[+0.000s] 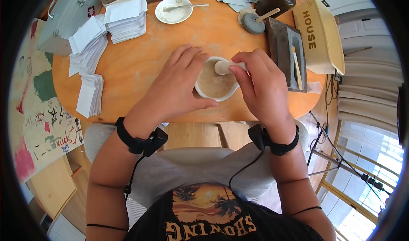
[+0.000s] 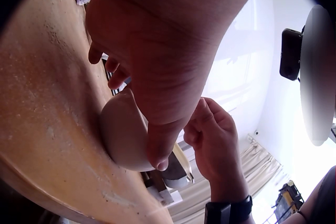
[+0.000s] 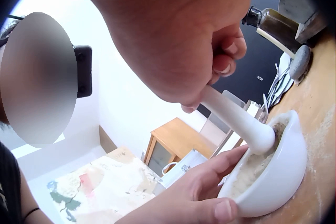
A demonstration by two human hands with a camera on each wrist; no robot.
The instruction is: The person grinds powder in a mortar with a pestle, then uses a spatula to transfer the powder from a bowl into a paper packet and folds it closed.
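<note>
The mortar (image 3: 283, 169) stands on the table (image 1: 149, 53) near its close edge, between the two hands — a smooth, white, glossy bowl with rounded walls and a small lip pulled out of the rim. Inside lies a tan mass (image 1: 215, 86), grainy where it coats the wall; whether it is wet or dry I cannot tell. The pestle (image 3: 239, 120), white and club-shaped, leans in the bowl with its bulbous head against the mass.

The right hand (image 1: 265, 81) grasps the pestle's upper end, fingers curled and thumb pressed along it. The left hand (image 1: 181, 79) holds the mortar from the side, thumb along the near wall and fingers round toward the far one.

The table is orange-brown wood, smeared with pale, powdery marks. Beyond the mortar sits a round patterned saucer (image 1: 160, 16) with a thin stick (image 1: 187, 6) across it. Stacks of folded white paper (image 1: 128, 23) stand to the left, beside a metal case (image 1: 68, 21). To the right are a grey stone disc (image 1: 252, 24) with a wooden handle, a dark glass jar (image 1: 277, 1), a hollowed rectangular slab (image 1: 287, 55) and a cream box (image 1: 326, 40) lettered HOUSE.
</note>
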